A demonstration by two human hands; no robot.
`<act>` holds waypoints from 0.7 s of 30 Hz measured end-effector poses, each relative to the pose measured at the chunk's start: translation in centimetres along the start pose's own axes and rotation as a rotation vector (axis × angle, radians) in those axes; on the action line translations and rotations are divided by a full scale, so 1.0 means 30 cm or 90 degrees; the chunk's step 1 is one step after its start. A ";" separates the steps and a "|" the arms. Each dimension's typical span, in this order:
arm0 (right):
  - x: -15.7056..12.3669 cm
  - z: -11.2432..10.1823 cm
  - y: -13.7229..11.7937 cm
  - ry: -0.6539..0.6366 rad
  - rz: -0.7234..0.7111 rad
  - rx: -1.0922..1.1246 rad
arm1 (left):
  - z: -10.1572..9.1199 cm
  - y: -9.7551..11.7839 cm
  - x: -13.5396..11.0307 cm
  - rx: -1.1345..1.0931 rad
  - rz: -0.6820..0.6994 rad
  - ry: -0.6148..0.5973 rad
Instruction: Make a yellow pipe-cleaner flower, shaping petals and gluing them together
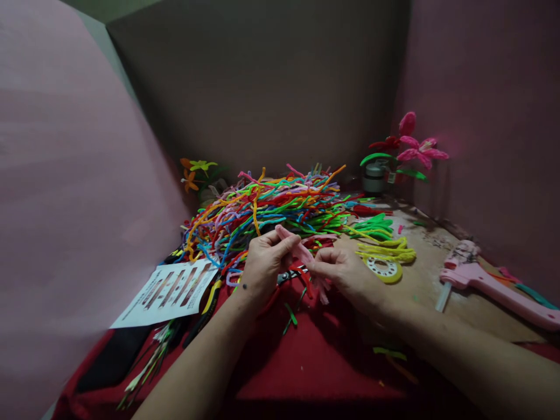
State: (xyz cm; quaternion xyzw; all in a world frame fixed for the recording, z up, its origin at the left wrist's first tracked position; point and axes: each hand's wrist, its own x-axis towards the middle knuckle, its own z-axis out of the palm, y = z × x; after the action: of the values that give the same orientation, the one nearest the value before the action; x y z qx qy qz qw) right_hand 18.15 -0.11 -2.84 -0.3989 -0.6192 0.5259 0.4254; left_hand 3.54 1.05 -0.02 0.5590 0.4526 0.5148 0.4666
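Between my two hands is a light pink bundle of pipe cleaners, its loose ends hanging down below my right fingers. My left hand pinches the upper end between thumb and fingers. Lower down the same bundle, my right hand closes on it with thumb and forefinger. Behind my hands rises a big heap of many-coloured pipe cleaners. Partly hidden under my hands lies a pair of scissors. A short green piece rests on the red cloth below.
At right, a pink glue gun lies on a brown board, near a yellow tape roll and yellow pipe cleaners. Pink flowers stand in a grey pot. At left are a printed sheet, pliers and a black object.
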 end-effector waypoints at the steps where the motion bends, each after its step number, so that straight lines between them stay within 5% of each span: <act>1: -0.002 0.002 -0.003 0.012 -0.012 -0.037 | 0.001 0.000 0.001 -0.004 0.002 0.015; 8: -0.014 0.003 -0.023 -0.040 0.028 -0.062 | -0.013 0.007 0.007 -0.010 0.014 0.034; 15: -0.019 0.009 -0.010 -0.064 0.033 0.001 | -0.028 0.000 -0.004 0.299 0.242 0.063; 21: -0.026 0.012 -0.007 -0.040 0.034 -0.036 | -0.029 0.002 0.017 0.116 0.016 0.002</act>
State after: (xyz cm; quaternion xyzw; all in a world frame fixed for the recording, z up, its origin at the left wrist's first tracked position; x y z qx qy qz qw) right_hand 18.05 -0.98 -2.75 -0.4100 -0.6360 0.5317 0.3804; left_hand 2.70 1.60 0.15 0.6040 0.4912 0.4781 0.4066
